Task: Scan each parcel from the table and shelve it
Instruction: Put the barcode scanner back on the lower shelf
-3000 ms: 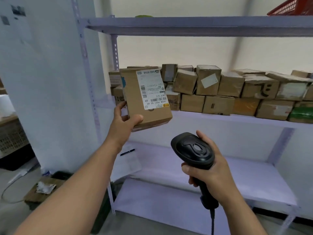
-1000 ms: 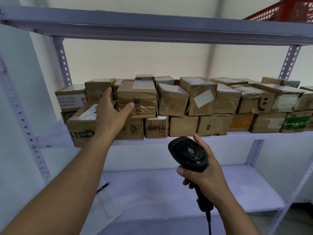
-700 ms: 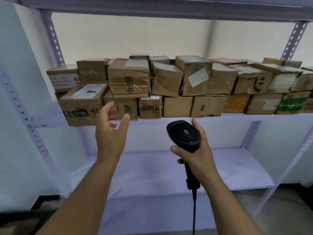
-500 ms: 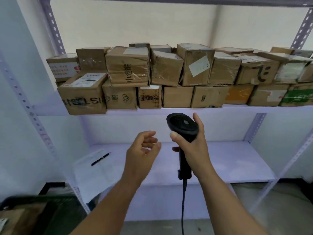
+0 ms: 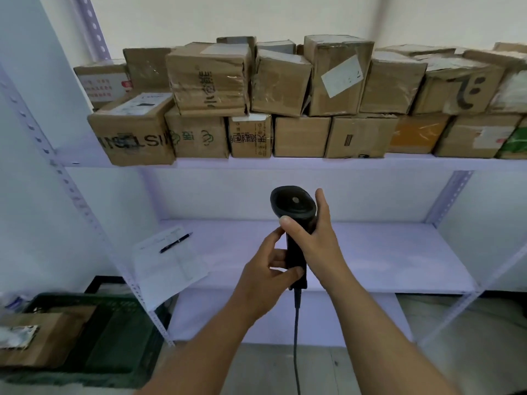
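Note:
A black corded barcode scanner point(image 5: 293, 205) is upright in front of me, below the parcel shelf. My right hand point(image 5: 315, 240) grips its handle, thumb just under the scanner head. My left hand point(image 5: 266, 273) has its fingers and thumb curled round the lower part of the same handle. The cardboard parcel point(image 5: 134, 131) with a white label on top and dark print on its front sits at the left end of the shelf board point(image 5: 85, 155), its front corner hanging slightly over the edge. Several other brown parcels are stacked in two layers along that shelf.
A paper sheet point(image 5: 168, 263) with a black pen point(image 5: 174, 243) lies on the lower shelf, overhanging its front left. The perforated rack upright point(image 5: 85, 212) runs down the left. A dark green crate point(image 5: 108, 337) and a cardboard box point(image 5: 37, 337) are on the floor at lower left.
My left hand set the labelled parcel on the shelf's left end, let go, dropped down and took hold of the scanner handle beside my right hand. The view tilted downward.

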`<state>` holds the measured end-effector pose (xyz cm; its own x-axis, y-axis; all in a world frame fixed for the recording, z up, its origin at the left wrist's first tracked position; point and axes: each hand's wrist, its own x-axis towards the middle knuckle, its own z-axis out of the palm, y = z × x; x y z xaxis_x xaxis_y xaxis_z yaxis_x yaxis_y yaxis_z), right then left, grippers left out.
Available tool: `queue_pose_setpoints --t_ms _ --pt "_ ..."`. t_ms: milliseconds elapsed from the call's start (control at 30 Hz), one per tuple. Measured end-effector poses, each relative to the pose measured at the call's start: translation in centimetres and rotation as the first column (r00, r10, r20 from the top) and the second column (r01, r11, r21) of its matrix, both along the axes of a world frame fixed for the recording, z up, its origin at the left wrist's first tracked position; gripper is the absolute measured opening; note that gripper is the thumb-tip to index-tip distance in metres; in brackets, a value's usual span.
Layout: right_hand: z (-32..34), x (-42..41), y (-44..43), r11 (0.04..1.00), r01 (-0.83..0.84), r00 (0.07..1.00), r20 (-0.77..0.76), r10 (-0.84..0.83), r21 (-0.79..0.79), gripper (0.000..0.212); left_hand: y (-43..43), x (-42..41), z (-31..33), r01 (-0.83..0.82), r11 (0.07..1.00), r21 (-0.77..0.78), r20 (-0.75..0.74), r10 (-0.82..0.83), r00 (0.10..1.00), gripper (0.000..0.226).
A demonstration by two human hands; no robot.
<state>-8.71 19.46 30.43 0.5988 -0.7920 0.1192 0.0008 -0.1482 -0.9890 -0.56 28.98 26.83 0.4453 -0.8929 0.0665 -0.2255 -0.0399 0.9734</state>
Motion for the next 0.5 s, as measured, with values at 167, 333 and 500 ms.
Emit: queue_pose_setpoints --t_ms 167,333,500 --pt "-3.6 -1.4 -1.0 1.000 -0.002 0.997 -0.083 0.002 -0.011 0.036 -0.1 1.7 -1.8 -0.058 0.998 0.016 0.012 0.058 0.998 0.071" --pt "-6.4 -0.6 -1.0 0.996 -0.045 0.989 -0.137 0.055 0.072 0.032 -1.1 3.9 -3.6 -0.029 0.999 0.043 -0.038 0.030 0.999 0.070" --pt "-9.2 0.5 -1.8 0.989 -0.019 0.987 -0.155 0.041 0.144 0.038 -3.1 5.2 -6.5 0.019 0.996 0.091 -0.080 -0.012 0.997 0.070"
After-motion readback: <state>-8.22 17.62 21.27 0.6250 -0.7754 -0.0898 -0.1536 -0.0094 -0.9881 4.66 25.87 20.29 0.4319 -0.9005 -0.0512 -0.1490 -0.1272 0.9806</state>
